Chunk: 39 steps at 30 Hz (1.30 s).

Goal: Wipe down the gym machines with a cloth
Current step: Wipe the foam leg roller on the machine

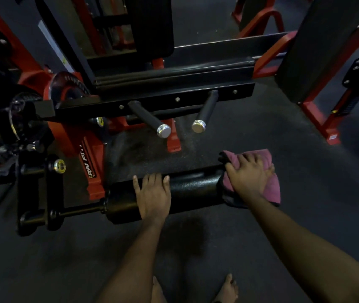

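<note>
A black padded roller [192, 186] lies crosswise in front of me, fixed at its left end to a red and black gym machine [80, 149]. My left hand [153, 195] rests flat on top of the roller near its middle, fingers straight. A pink cloth [272, 184] is wrapped over the roller's right end. My right hand [249, 176] presses down on the cloth there, fingers spread over it.
Two black handles with chrome caps [164, 130] [198, 126] stick out toward me from a black crossbar. Weight plates [18, 119] hang at the left. Another red-framed machine with a black pad [318, 62] stands at the right. My bare feet [228, 287] show on the dark rubber floor.
</note>
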Available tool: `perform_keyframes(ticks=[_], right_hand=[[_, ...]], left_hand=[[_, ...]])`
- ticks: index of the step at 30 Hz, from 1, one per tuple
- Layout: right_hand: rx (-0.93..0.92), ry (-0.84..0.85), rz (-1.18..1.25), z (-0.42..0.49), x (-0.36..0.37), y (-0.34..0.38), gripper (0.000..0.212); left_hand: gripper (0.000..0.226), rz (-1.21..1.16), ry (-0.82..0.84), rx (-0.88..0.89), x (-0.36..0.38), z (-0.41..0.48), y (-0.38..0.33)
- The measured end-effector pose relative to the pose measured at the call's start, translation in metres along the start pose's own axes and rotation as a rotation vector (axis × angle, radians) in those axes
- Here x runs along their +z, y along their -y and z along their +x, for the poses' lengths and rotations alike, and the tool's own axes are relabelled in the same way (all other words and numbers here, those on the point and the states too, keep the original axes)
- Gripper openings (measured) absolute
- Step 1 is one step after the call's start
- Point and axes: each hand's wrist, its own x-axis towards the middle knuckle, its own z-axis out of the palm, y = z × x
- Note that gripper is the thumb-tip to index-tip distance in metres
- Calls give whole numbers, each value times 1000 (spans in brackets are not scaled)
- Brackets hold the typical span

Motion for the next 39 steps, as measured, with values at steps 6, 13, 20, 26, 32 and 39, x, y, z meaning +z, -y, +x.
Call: perform_keyframes(ticks=[6,13,20,26,32,39], right_hand=[[-97,33,46,-44,4,-8,66],[-39,172,-116,11,-11,13,66],[-218,67,-29,-31,-3,-30,66],[54,70,-53,-3,-3,24,62],[-317,98,-25,-23,-1,-21,58],[-104,102,-17,-29,6,42,59]], left_hand=[[44,-11,-3,-4,-3,-5,-2],[42,-45,-52,-30,1,-12,-6],[52,-46,-60,-40,7,-31,-6],[53,-5,-44,-71,11,-31,-8],[55,-1,-40,-54,12,-36,-7],[56,-6,-24,-45,9,-39,-5]])
